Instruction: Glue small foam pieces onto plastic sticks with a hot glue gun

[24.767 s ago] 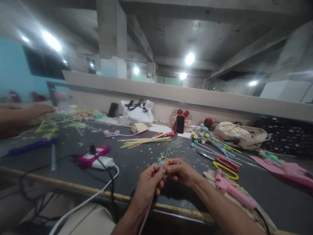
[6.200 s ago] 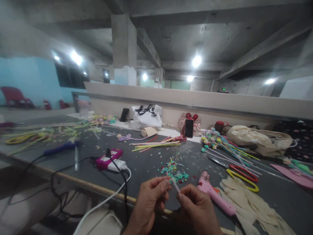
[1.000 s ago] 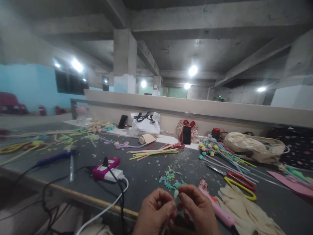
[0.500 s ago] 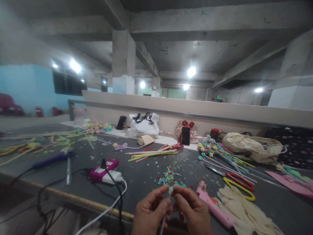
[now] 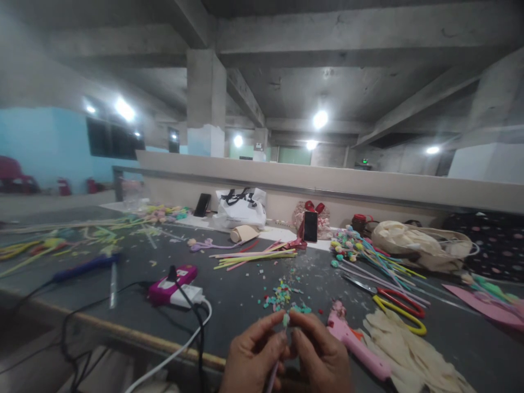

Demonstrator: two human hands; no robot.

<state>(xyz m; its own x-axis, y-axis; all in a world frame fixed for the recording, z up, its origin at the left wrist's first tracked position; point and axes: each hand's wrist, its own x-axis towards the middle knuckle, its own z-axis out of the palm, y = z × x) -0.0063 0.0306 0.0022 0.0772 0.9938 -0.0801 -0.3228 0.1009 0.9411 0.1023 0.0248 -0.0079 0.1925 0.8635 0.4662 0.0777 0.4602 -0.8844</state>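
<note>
My left hand point(image 5: 252, 352) is closed, its thumb and fingers pinching a thin pale-purple stem point(image 5: 272, 376) that slants down toward the bottom edge. At the stem's upper end sits a small mint-green piece point(image 5: 285, 320), between the index fingertips of both hands. My right hand point(image 5: 321, 352) is also closed, thumb and index pinched at that green piece. Just beyond the fingertips lies a scatter of small coloured scraps point(image 5: 282, 295). To the right of my right hand is a pink glue gun point(image 5: 358, 349).
Scissors with red and yellow handles point(image 5: 399, 314) and a cream glove point(image 5: 409, 349) lie at the right. Bundled coloured stems point(image 5: 257, 257), a phone point(image 5: 310, 226) and a white bag point(image 5: 240, 208) are farther back. At left are a magenta power adapter point(image 5: 174, 285), cables and a blue-handled tool point(image 5: 84, 267).
Both hands stay in nearly the same place. My right fingers have shifted slightly around the green piece, which now looks narrower between the fingertips.
</note>
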